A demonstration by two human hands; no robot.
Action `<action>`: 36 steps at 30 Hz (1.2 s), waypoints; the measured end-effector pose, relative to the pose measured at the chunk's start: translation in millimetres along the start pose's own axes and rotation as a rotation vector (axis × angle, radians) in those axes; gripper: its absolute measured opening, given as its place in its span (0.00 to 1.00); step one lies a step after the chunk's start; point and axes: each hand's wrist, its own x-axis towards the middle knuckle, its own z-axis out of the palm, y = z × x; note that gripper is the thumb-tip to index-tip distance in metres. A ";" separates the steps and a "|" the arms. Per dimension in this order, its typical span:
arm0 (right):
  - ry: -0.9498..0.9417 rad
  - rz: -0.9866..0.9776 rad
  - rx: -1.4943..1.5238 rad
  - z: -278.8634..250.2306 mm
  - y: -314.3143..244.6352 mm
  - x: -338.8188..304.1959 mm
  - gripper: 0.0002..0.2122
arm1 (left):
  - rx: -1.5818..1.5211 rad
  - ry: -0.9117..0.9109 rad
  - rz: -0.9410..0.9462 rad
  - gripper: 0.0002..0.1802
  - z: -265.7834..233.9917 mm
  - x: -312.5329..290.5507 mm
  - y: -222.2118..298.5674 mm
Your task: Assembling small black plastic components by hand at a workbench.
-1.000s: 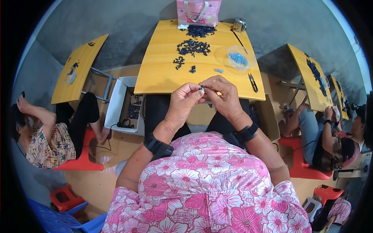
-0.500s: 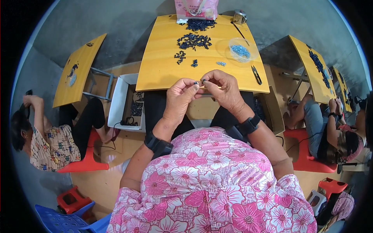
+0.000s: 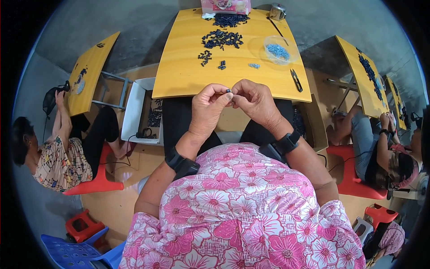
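My left hand (image 3: 208, 107) pinches a small dark cylindrical piece (image 3: 228, 91) between thumb and forefinger, just off the near edge of the yellow table (image 3: 179, 83). Right beside it, my right hand (image 3: 256, 103) is closed, its thumb and forefinger meeting the left fingertips; whatever lies in that pinch is too small to make out. On the tabletop ahead lie a large pile of dark pieces (image 3: 221, 39), a smaller group (image 3: 204, 57) and a few pieces (image 3: 222, 65) nearer me. A little heap of pale blue bits (image 3: 254, 66) rests to their right.
A clear round tub (image 3: 280, 50) of blue bits, black thread snips (image 3: 296, 80), a thin dark stick (image 3: 277, 29) and a metal pot (image 3: 277, 12) are on the right side. A pink bag stands at the back. White boxes flank my legs. People sit at tables on both sides.
My right fingers have closed in against the left ones, and the dark piece shows more upright. The view has shifted slightly. The person on the left has reached toward their table with a black item.
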 end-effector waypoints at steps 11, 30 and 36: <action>0.068 0.023 0.265 -5.7 -4.6 -5.5 0.02 | 0.100 -0.039 0.033 0.06 5.9 -0.7 9.7; 0.115 0.148 0.272 -9.2 -15.6 0.4 0.06 | -0.054 -0.022 -0.065 0.05 -0.9 -0.4 7.6; 0.067 0.164 0.282 -10.7 -16.8 3.6 0.07 | 0.086 -0.080 -0.048 0.04 -3.0 0.1 10.7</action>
